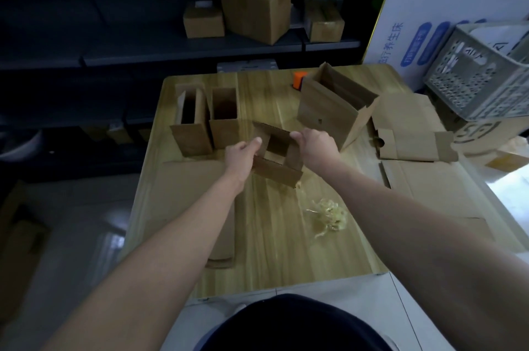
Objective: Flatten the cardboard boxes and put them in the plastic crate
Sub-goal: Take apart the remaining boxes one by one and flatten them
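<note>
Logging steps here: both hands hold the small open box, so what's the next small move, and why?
Probably press the left hand and right hand together on a slant to collapse the small box flat: they grip its opposite sides, it is not yet flat, and the plastic crate is for flattened boxes.

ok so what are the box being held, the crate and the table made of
The box is matte brown cardboard: thin raw edges, folded flaps. The crate looks like grey plastic, with moulded lattice walls full of holes. The table has a pale wood-grain top with a slight sheen; whether it is solid wood or laminate, I cannot tell.
</note>
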The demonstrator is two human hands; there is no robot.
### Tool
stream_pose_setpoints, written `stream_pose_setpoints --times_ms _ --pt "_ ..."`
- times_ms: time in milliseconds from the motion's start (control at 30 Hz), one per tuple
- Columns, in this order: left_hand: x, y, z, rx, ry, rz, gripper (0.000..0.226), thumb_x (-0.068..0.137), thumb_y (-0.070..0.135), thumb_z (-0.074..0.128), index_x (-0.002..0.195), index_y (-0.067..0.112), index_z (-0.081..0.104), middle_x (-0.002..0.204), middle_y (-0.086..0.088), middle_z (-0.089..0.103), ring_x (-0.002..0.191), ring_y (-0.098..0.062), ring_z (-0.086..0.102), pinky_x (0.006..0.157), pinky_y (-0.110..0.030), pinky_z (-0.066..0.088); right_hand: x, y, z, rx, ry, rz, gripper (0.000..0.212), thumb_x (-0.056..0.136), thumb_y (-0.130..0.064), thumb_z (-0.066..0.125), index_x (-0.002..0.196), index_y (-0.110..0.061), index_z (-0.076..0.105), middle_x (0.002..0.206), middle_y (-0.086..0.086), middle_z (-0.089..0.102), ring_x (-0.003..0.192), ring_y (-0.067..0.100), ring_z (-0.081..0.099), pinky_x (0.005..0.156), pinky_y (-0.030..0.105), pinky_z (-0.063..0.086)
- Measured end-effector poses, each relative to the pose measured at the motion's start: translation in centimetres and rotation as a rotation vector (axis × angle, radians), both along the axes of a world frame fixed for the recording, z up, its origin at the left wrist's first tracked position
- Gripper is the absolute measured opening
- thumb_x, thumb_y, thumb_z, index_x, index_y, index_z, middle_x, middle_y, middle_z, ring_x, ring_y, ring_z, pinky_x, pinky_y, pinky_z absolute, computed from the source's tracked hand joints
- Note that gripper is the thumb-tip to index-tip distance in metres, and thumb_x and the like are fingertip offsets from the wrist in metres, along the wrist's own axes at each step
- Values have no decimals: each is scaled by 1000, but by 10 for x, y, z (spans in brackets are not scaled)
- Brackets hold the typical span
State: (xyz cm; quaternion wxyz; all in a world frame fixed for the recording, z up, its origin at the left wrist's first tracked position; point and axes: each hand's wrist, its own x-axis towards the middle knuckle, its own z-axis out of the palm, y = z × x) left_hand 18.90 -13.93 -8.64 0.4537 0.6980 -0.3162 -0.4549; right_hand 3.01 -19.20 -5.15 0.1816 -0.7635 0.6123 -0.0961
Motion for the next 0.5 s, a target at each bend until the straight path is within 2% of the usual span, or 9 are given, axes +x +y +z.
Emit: stream_pose_setpoints --times_ms 33,100,200,267,333,433,500 --pt "2 1 -1 3 -10 -13 25 86 36 64 80 12 58 101 -9 65 96 -23 62 96 -45 48 1 -1 -1 3 5 -4 24 98 -22 48 118 -14 60 93 0 60 78 17 60 72 28 53" --pt "7 1 -4 56 -53 -39 22 80 27 73 82 13 56 97 -8 65 93 -22 62 93 -45 50 4 -3 -4 16 24 6 24 98 -23 48 118 -18 60 89 -4 56 71 10 54 67 24 47" --pt "15 -1 -9 199 -50 -70 56 66 25 84 106 14 46 110 -3 57 100 -22 58 90 -44 51 9 -1 -12 35 87 55 23 98 -24 46 117 -20 60 97 -2 60 70 7 46 64 22 38" --pt "19 -3 -12 266 -104 -75 81 58 35 88 120 14 40 118 -3 53 109 -25 55 91 -44 50 11 1 -19 55 127 97 26 99 -19 45 121 -21 59 109 -1 61 78 9 45 66 21 37" --pt "21 -5 -14 315 -194 -75 92 53 44 88 126 12 41 121 -5 56 109 -26 56 90 -44 51 14 4 -24 79 122 107 29 97 -16 47 124 -23 57 112 -1 60 81 10 45 67 21 39" --pt "18 -8 -16 361 -383 -116 62 54 48 86 97 19 52 106 -5 63 88 -22 59 80 -39 55 18 6 -27 64 127 139 30 96 -15 47 124 -23 57 112 -1 60 85 15 51 70 23 41" --pt "17 -10 -16 377 -413 -131 56 56 46 85 94 21 53 103 -4 64 87 -23 60 79 -37 56 18 5 -26 63 -3 90 19 98 -28 47 104 -20 62 96 4 62 88 23 58 67 27 40"
